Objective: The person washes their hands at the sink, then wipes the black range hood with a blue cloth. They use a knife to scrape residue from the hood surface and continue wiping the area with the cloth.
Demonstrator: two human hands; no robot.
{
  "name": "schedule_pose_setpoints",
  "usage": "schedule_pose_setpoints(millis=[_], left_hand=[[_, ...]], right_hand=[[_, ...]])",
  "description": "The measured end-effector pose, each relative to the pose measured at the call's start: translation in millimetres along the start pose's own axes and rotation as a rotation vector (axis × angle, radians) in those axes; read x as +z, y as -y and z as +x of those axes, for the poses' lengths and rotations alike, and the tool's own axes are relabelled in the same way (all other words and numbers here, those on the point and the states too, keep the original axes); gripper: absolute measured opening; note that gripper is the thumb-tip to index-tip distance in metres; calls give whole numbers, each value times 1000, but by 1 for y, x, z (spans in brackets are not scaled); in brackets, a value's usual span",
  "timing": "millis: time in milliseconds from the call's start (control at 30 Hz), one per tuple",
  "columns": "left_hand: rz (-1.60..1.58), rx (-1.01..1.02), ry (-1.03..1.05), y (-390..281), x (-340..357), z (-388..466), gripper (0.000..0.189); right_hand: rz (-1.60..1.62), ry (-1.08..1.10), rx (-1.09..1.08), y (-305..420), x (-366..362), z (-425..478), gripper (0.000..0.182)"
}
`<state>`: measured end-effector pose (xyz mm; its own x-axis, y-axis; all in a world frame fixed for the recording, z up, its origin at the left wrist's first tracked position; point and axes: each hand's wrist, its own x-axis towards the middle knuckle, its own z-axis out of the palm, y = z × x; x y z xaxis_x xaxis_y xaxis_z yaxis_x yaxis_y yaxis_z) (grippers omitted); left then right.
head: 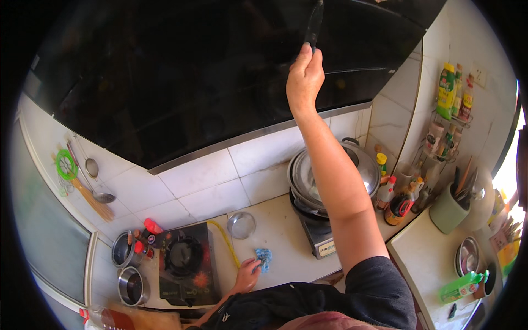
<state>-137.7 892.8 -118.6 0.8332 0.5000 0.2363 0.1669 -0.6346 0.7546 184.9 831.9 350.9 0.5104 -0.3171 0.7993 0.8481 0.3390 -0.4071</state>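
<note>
High up in front of the black range hood (185,82), my right hand (306,80) grips a slim dark tool with a knife-like blade (315,20) pointing upward. Its handle is mostly hidden in my fist. Low over the white counter (284,231), my left hand (247,275) has its fingers on the edge of a crumpled blue-and-white cloth (264,260). A yellow strip (226,239) runs along the counter just beyond that hand. Behind the cloth sits a small round metal dish (241,225).
A gas stove (181,260) stands left, with metal pots (131,286) beside it. My right arm partly hides a large lidded pot (303,173). Sauce bottles (401,206), a green knife holder (449,214) and a wall rack (443,154) are right. Utensils (95,194) hang left.
</note>
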Motion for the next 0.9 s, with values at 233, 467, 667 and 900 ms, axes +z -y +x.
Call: schedule_pose_setpoints(millis=[233,467,667,900], left_hand=[[-42,-18,29,-9,-1,0,27],[11,-6,29,-7,-1,0,27],[-18,45,0,2,1,-1,26],[-86,11,17,-12,1,2,24]], right_hand=[[7,59,177,8,-6,-2,24],[-80,78,98,4,-11,6,30],[-18,36,21,4,-9,10,29],[-21,59,159,14,-16,12,32]])
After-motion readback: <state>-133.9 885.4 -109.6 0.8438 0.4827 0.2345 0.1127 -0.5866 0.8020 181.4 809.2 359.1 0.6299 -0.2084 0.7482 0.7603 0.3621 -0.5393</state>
